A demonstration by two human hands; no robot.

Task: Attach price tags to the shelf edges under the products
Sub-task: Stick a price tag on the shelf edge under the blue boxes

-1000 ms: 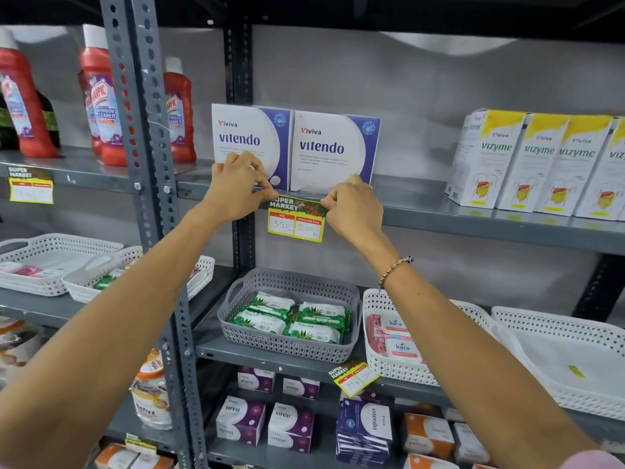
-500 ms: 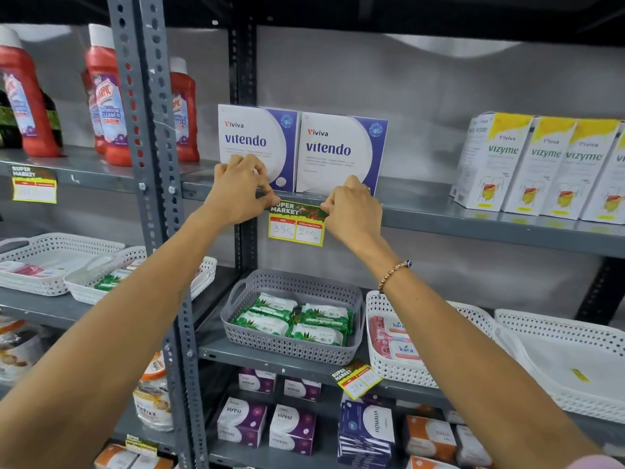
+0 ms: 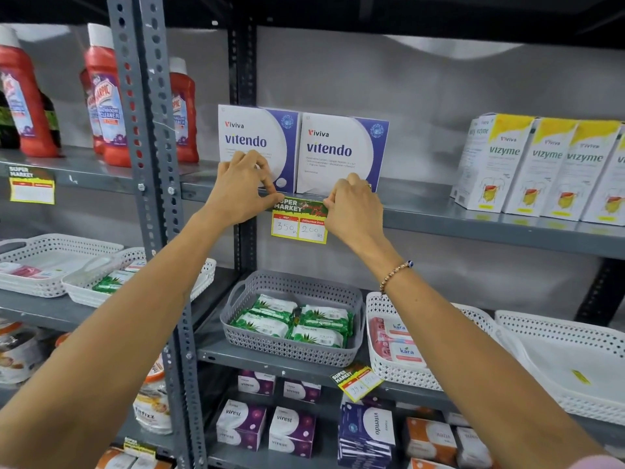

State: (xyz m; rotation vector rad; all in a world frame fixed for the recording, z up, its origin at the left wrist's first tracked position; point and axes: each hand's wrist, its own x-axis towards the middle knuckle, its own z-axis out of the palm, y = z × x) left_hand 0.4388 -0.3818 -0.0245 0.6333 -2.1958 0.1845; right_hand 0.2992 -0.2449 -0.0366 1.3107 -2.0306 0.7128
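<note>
A yellow, red and green price tag (image 3: pixel 299 221) marked 350 and 200 hangs on the grey shelf edge (image 3: pixel 473 228) under two white and purple vitendo boxes (image 3: pixel 338 152). My left hand (image 3: pixel 240 192) pinches the tag's top left corner against the edge. My right hand (image 3: pixel 355 208) pinches its top right corner. Both hands hide the tag's upper corners and the bottoms of the boxes.
Vizyme boxes (image 3: pixel 548 167) stand to the right on the same shelf, red cleaner bottles (image 3: pixel 108 96) to the left past a perforated upright (image 3: pixel 148 164). Below sit a grey basket (image 3: pixel 294 323) of green wipes, white baskets (image 3: pixel 561 360), and a tilted tag (image 3: pixel 356 380). Another tag (image 3: pixel 32 186) hangs far left.
Both hands have stayed on the tag's top corners. The tag's place on the shelf edge looks unchanged; only the camera view has shifted slightly.
</note>
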